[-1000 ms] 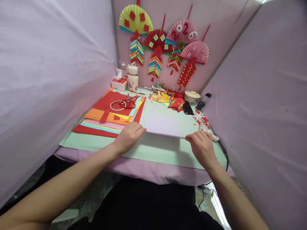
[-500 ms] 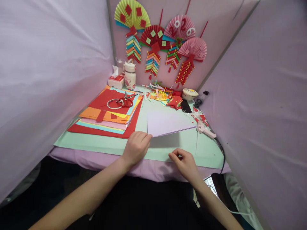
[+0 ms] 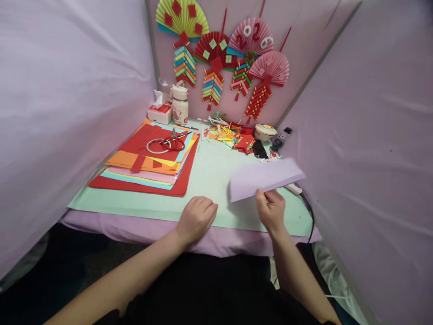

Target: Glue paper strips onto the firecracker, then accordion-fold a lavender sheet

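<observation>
A pale purple sheet of paper (image 3: 262,178), curved and lifted off the table at an angle, is pinched at its near edge by my right hand (image 3: 272,210). My left hand (image 3: 198,219) is curled closed at the table's front edge, apart from the sheet, and nothing shows in it. To the left lies a stack of coloured papers (image 3: 135,140) in red, orange, blue, pink and yellow. Red-handled scissors (image 3: 174,142) and a white ring-like item (image 3: 157,146) rest on that stack.
Behind are a tissue box (image 3: 160,113), a bottle (image 3: 180,106), paper scraps (image 3: 226,132), a lidded bowl (image 3: 265,132) and a black item (image 3: 260,150). A glue gun (image 3: 293,188) with a cable lies at right. Paper fans (image 3: 250,38) hang on the back wall.
The purple sheet has moved right and been lifted, now in my right hand. My left hand has let go of it. The view has shifted slightly.
</observation>
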Demonstrator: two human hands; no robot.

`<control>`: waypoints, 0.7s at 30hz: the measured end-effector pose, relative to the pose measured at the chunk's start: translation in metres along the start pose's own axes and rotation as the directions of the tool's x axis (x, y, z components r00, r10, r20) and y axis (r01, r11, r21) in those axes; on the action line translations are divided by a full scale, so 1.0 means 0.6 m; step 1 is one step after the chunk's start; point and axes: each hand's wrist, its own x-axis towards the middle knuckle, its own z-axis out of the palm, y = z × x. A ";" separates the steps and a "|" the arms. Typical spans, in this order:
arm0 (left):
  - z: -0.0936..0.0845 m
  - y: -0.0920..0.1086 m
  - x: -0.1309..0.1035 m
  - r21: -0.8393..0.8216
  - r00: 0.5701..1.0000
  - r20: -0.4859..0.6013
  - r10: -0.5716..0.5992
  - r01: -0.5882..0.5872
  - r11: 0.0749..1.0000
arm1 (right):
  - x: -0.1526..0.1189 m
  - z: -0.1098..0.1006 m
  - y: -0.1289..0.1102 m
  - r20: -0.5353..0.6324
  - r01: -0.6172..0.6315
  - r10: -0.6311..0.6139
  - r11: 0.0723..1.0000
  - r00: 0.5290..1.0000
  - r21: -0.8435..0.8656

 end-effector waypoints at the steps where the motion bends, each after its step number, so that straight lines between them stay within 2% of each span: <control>1: 0.001 0.000 -0.001 -0.003 1.000 0.010 -0.006 0.006 1.000 | 0.018 -0.017 -0.006 0.015 0.192 -0.192 0.972 0.981 -0.133; 2: 0.002 -0.001 -0.001 -0.008 1.000 0.017 -0.011 0.011 1.000 | 0.036 -0.031 -0.014 0.075 0.343 -0.335 0.907 0.939 -0.245; 3: 0.003 -0.001 -0.001 -0.015 1.000 0.025 -0.008 0.009 1.000 | 0.052 -0.041 -0.021 0.163 0.455 -0.425 0.828 0.891 -0.328; 5: 0.005 -0.001 0.000 -0.031 0.999 0.038 0.012 -0.011 0.999 | 0.075 -0.046 -0.034 0.342 0.612 -0.508 0.674 0.790 -0.413; 7: 0.006 0.000 0.001 -0.046 0.997 0.057 0.054 -0.051 0.998 | 0.081 -0.030 -0.038 0.506 0.701 -0.491 0.566 0.709 -0.434; 10: 0.004 0.002 0.001 -0.074 0.987 0.095 0.129 -0.122 0.990 | 0.067 0.011 -0.027 0.679 0.753 -0.381 0.521 0.627 -0.403; 14: -0.004 0.009 0.006 -0.088 0.977 0.095 0.189 -0.181 0.980 | 0.044 0.055 -0.002 0.760 0.734 -0.268 0.567 0.593 -0.373; 18: 0.002 0.007 0.037 0.006 0.986 0.080 0.145 -0.146 0.989 | 0.038 0.070 0.010 0.769 0.727 -0.275 0.602 0.577 -0.330; 20: 0.015 0.000 0.060 0.087 0.981 0.165 0.102 -0.117 0.989 | 0.037 0.071 0.012 0.767 0.723 -0.279 0.611 0.578 -0.322; 21: 0.023 -0.005 0.070 0.101 0.963 0.251 0.100 -0.129 0.986 | 0.036 0.071 0.013 0.764 0.720 -0.280 0.614 0.581 -0.322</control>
